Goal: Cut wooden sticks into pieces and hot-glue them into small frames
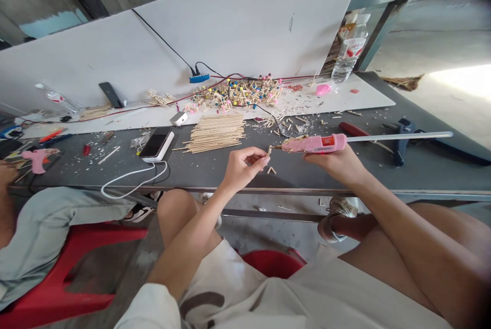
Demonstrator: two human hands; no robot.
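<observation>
My right hand [339, 162] is closed round a pink hot glue gun [316, 144], whose nozzle points left. A long white glue stick [402, 136] juts out of its back end. Between the thumb and fingers of my left hand [247, 165] is a small wooden stick piece [269, 151], right by the nozzle. I cannot tell whether nozzle and wood touch. Just below, on the dark table, lie short stick pieces [271, 170] in a V shape. A stack of thin wooden sticks [217, 133] lies beyond my left hand.
A heap of short sticks with coloured ball ends [241, 92] lies against the white board [249, 32]. Pliers [401, 142] and a red-handled tool [360, 132] lie right. A phone on a white power bank [157, 145] trails a cable [115, 196]. Another person's leg [69, 211] is at left.
</observation>
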